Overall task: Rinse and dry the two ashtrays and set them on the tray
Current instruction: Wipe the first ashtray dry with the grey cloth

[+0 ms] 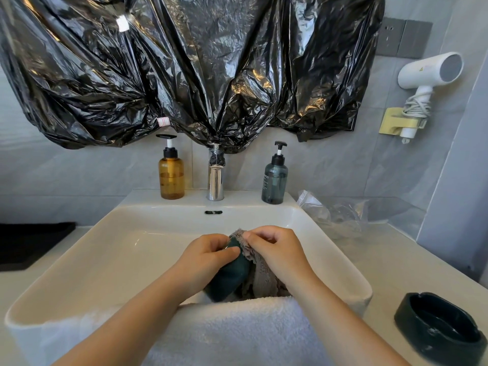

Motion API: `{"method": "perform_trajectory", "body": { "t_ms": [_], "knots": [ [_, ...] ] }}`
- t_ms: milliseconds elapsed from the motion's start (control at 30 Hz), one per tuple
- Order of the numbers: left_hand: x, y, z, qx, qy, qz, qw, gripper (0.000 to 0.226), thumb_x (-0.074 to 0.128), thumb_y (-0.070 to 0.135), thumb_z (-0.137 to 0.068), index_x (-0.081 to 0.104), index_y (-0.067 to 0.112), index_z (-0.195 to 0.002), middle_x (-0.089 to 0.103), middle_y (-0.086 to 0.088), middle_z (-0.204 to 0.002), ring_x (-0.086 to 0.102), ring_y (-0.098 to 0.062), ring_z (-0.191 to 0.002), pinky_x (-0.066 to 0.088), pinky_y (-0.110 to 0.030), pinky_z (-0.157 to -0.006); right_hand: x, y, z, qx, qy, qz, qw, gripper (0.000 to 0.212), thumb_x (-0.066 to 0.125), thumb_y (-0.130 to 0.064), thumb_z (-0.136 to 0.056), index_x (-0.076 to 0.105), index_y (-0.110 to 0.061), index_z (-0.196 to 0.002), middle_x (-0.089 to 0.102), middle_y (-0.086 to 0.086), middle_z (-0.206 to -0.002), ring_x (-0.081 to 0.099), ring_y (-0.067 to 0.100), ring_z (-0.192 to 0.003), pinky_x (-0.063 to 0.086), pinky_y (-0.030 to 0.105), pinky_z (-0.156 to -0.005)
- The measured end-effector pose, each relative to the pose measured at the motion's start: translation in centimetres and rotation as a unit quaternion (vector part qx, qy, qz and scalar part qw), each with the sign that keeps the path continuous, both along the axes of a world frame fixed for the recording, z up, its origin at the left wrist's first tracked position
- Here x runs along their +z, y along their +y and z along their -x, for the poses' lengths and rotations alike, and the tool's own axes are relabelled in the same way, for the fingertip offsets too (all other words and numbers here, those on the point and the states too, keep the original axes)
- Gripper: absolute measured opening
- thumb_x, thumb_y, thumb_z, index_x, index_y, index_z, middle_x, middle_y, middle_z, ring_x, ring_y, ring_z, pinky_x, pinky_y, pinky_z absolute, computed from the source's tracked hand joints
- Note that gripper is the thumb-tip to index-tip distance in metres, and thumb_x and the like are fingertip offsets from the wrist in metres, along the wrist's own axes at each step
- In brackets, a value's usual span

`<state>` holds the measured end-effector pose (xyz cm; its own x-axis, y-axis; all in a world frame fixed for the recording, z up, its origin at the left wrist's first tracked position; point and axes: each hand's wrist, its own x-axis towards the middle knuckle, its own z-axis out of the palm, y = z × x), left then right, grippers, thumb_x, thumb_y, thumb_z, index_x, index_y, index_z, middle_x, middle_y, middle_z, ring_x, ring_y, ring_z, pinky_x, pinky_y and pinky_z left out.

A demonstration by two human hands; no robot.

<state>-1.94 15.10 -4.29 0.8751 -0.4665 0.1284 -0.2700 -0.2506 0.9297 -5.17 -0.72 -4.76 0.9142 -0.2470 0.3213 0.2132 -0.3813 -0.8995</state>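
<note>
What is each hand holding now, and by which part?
The left hand grips the dark green ashtray at its upper end. The right hand pinches the grey cloth at its top edge.

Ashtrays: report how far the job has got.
Done: nothing finished that shows. In hand: the left hand holds one dark ashtray over the sink while the right hand holds a grey cloth against it. Left: the second ashtray sits on the counter at right, and neither is on the black tray.

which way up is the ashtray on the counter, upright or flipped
Upright: the ashtray sits on the counter with its hollow bowl and notched rim facing up.
</note>
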Motion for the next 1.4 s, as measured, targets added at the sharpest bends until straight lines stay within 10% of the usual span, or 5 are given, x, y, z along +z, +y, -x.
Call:
{"method": "perform_trajectory", "body": {
  "t_ms": [233,467,1000,1200,1400],
  "knots": [
    [-0.2,-0.2,0.0,-0.025,-0.071,-0.039,0.996,0.011,0.057,0.01,-0.092,0.063,0.008,-0.082,0.065,-0.011,-0.077,0.059,-0.013,-0.07,0.047,-0.029,-0.07,0.2,0.0,-0.1,-0.036,-0.071,0.029,0.996,0.009,0.07,-0.024,-0.086,0.075,-0.027,-0.092,0.07,-0.013,-0.093,0.063,-0.002,-0.09,0.047,0.007,-0.073],
    [-0.3,0.1,0.0,-0.009,-0.065,-0.03,0.997,0.017,0.056,0.019,-0.093,0.063,0.004,-0.087,0.066,-0.019,-0.088,0.062,-0.031,-0.081,0.048,-0.035,-0.071,-0.6,-0.9,-1.0,-0.064,0.107,-0.161,0.979,0.019,0.063,-0.025,-0.091,0.077,-0.015,-0.082,0.075,0.007,-0.09,0.069,0.027,-0.092,0.055,0.044,-0.09],
    [0.0,0.1,-0.3,0.026,-0.012,0.002,1.0,0.023,0.056,0.019,-0.093,0.067,-0.001,-0.089,0.068,-0.025,-0.086,0.059,-0.026,-0.072,0.044,-0.036,-0.07,0.1,-0.2,0.1,0.031,0.038,-0.106,0.993,0.013,0.065,-0.023,-0.09,0.078,-0.018,-0.092,0.076,-0.003,-0.093,0.07,0.009,-0.092,0.053,0.019,-0.08],
    [0.1,0.3,0.0,-0.005,-0.02,0.028,0.999,0.016,0.055,0.012,-0.093,0.065,0.003,-0.086,0.064,-0.011,-0.077,0.056,-0.021,-0.074,0.042,-0.032,-0.07,-0.6,-0.9,-0.7,-0.064,0.057,-0.2,0.976,0.013,0.065,-0.023,-0.09,0.075,-0.019,-0.098,0.074,0.001,-0.102,0.066,0.022,-0.103,0.051,0.044,-0.098],
    [0.2,0.1,0.1,-0.006,0.004,0.019,1.0,0.016,0.051,0.01,-0.096,0.067,0.007,-0.096,0.072,-0.012,-0.091,0.064,-0.021,-0.081,0.049,-0.031,-0.076,0.0,-0.3,-0.1,-0.025,0.021,-0.09,0.995,0.017,0.063,-0.026,-0.092,0.076,-0.018,-0.099,0.074,-0.002,-0.1,0.066,0.016,-0.1,0.054,0.035,-0.092]
  ]
}}
